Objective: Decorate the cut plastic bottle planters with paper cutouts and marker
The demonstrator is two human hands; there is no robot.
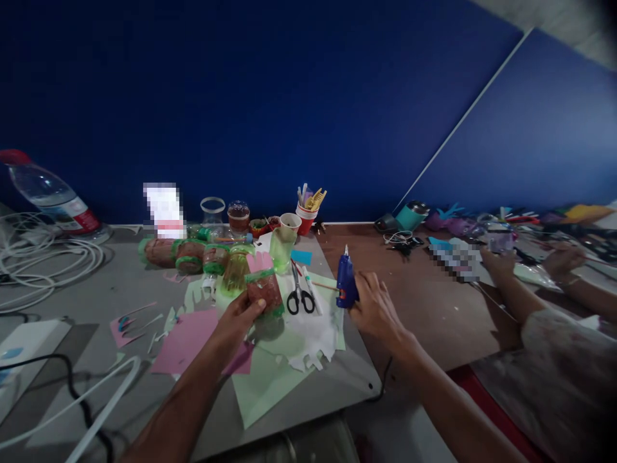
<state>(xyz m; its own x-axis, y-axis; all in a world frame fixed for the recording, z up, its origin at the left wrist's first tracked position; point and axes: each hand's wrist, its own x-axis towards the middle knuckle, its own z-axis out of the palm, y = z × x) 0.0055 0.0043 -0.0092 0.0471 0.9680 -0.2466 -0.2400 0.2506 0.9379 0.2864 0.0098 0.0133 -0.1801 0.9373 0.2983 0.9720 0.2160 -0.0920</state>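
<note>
In my left hand [244, 313] is a small brown painted cup [265, 294] with green bands at its rims and pink paper strips [259, 260] at its top. My right hand [375, 301] is wrapped around a blue hot glue gun [345, 280], its nozzle pointing up. Between the two hands lie black-handled scissors [299, 299] on white paper scraps [313, 341]. Pink paper [190, 344] and pale green paper [263, 386] are spread under my left hand. Behind it stand several similar brown-and-green cups [159, 253].
A red cup of brushes and tools [306, 218] stands at the back. White cables [62, 247] and a large bottle [53, 199] are at the left. On the right, a co-worker's arms [511, 289] reach over the brown tabletop [414, 328].
</note>
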